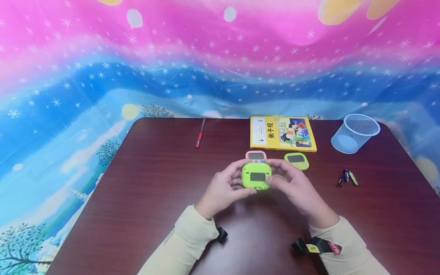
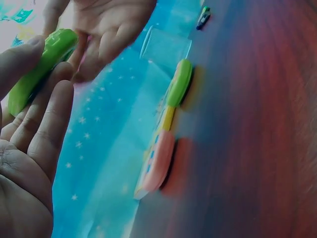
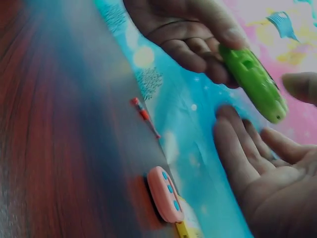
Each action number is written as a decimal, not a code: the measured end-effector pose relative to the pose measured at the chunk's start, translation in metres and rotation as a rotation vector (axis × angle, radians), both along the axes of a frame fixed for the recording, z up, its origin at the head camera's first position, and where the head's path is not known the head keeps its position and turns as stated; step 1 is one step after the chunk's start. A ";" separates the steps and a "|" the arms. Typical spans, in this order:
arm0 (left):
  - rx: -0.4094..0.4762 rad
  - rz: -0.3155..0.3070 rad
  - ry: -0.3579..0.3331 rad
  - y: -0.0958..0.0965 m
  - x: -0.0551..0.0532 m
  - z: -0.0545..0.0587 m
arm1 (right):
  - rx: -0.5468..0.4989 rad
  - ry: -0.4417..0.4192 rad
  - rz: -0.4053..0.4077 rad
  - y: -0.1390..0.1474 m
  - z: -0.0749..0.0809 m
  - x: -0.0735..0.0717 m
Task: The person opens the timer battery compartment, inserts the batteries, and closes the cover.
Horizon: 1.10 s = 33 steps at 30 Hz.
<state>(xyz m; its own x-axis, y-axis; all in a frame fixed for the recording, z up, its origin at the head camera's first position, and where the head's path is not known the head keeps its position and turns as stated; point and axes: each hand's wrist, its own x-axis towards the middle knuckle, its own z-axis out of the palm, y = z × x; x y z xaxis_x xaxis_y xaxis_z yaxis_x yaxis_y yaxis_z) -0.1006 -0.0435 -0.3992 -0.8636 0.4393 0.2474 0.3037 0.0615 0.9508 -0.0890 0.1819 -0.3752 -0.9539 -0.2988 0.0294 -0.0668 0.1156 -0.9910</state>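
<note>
A green digital timer (image 1: pixel 257 176) is held up over the table, a face with a grey rectangle towards the head camera. My left hand (image 1: pixel 223 187) pinches it at its left side, thumb along the lower edge and fingers behind. Beside its right edge is my right hand (image 1: pixel 295 187); the thumb overlaps the timer in the head view. From the right wrist, that thumb (image 3: pixel 299 87) and the fingers (image 3: pixel 237 144) appear spread apart from the green casing (image 3: pixel 255 84). Behind it on the table lies a pink timer (image 1: pixel 256 156), partly hidden. Another green timer (image 1: pixel 299 161) lies just beyond my right hand.
Several small batteries (image 1: pixel 347 177) lie on the right of the brown table (image 1: pixel 154 172). A yellow book (image 1: pixel 259 143) is at the back, with a light-blue mesh pen holder (image 1: pixel 347 141) to its right. A red pen (image 1: pixel 199 138) lies back left. A printed cloth (image 1: pixel 206 84) hangs behind.
</note>
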 end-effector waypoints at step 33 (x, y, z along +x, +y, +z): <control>0.134 -0.102 -0.096 0.025 0.015 -0.009 | 0.170 0.320 -0.365 -0.023 -0.016 0.015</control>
<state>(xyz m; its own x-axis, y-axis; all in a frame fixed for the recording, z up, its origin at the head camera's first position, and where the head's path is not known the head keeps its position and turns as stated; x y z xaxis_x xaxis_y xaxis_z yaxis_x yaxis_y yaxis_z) -0.0857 -0.0185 -0.4085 -0.8385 0.4948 0.2284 0.2099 -0.0936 0.9732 -0.0743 0.1592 -0.3908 -0.9481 0.0262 0.3167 -0.2886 0.3461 -0.8927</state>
